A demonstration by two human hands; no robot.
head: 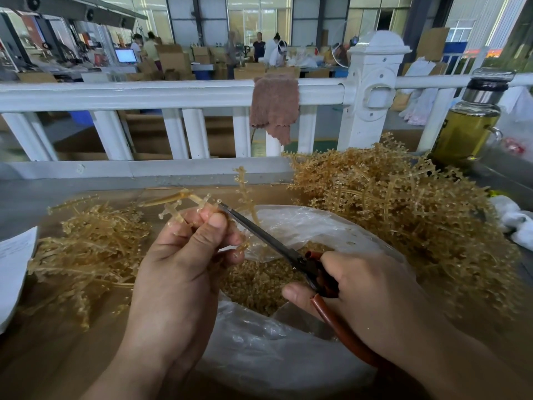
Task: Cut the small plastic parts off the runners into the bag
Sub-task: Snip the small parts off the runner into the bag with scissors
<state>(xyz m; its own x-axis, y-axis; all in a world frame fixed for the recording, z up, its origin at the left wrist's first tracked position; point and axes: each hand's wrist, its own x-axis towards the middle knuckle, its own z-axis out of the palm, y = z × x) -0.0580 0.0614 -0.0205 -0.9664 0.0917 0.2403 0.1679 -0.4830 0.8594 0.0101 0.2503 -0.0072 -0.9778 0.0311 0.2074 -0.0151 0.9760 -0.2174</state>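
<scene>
I half lose the scissors (259, 235) handles inside the right hand (366, 290) | runner (176, 202) stem buried under left hand (184, 255) fingers | white sheet (14, 267) cut by left edge | far workers (259, 44) too small to read

Amber runner (178, 204) above open clear bag (291, 226) (cut parts (259, 284) inside).

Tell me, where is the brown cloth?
In the head view, the cloth hangs over the white railing, upper centre, just left of the post.
</scene>
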